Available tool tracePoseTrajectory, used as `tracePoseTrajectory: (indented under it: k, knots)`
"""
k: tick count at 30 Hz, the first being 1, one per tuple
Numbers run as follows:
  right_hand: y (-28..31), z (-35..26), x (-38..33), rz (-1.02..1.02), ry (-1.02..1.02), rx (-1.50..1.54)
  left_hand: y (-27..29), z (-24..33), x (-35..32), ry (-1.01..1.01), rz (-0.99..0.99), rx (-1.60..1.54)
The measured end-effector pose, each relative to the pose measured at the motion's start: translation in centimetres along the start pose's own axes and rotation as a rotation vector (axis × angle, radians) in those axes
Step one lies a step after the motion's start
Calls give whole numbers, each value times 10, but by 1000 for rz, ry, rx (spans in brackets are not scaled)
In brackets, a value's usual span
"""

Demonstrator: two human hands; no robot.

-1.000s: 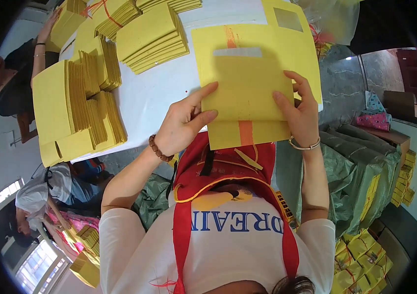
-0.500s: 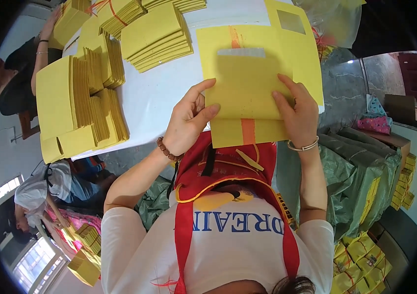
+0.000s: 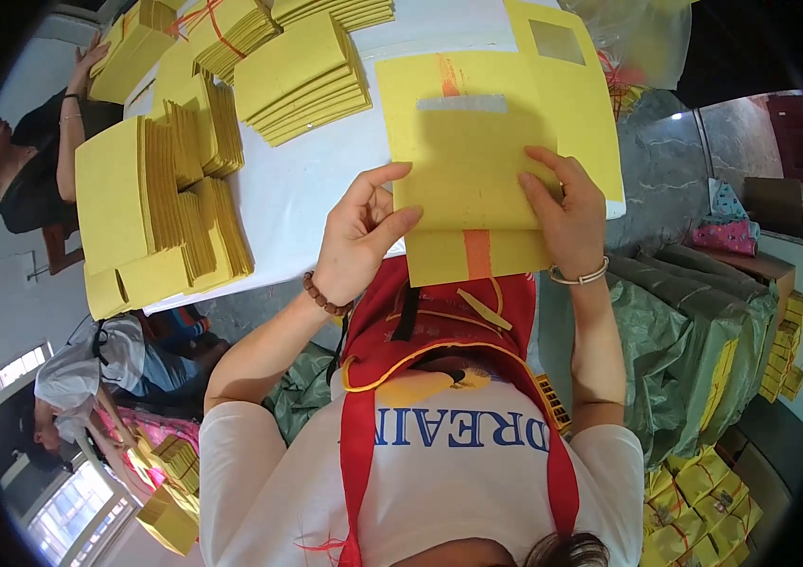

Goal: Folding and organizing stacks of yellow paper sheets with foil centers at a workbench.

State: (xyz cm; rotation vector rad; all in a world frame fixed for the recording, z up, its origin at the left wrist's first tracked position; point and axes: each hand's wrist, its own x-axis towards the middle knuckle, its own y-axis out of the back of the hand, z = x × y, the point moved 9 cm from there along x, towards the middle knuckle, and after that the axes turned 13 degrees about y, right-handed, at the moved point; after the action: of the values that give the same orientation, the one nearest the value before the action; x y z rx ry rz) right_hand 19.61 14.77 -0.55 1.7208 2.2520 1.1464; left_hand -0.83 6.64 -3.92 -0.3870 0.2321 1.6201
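Note:
A yellow paper sheet (image 3: pixel 472 194) with an orange stripe on its near part lies in front of me at the table's near edge, a crease across it. My left hand (image 3: pixel 361 231) has the left edge between thumb and bent fingers. On the opposite edge, my right hand (image 3: pixel 567 213) rests its thumb and index finger on top of the paper, the other fingers partly hidden. Beneath and beyond it, another yellow sheet (image 3: pixel 401 85) shows an orange mark and a pale strip. A further yellow sheet (image 3: pixel 590 123) with a grey rectangle lies to the right.
Stacks of folded yellow paper (image 3: pixel 109 189) cover the left of the white table (image 3: pixel 279 198), with another stack (image 3: pixel 298 71) farther back, some tied with red string. A co-worker's hand (image 3: pixel 92 59) touches a far-left stack. Green-wrapped bales (image 3: pixel 675 350) stand at the right.
My hands and the sheet stay nearly in place; the right hand has shifted slightly left. The co-worker's hand at the far left has moved a little lower on the stack.

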Motion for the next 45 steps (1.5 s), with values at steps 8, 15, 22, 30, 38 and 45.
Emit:
tracePoseTrajectory:
  k: [8, 15, 22, 30, 38, 45]
  knots:
    - [-1, 0, -1, 34, -10, -5, 10, 21, -11, -135, 166, 354]
    - [1, -1, -2, 50, -13, -15, -68, 96, -27, -731, 192, 1027]
    - [-2, 2, -4, 70, 4, 25, -103, 54, 3, -770, 56, 1299]
    - [9, -9, -3, 63, 27, -119, -103, 43, 8, -731, 27, 1323]
    - [-3, -41, -37, -117, 264, -486, -101, 39, 11, -707, -24, 1340]
    - [-18, -30, -50, -295, 219, -514, -102, 41, 8, -731, 11, 1295]
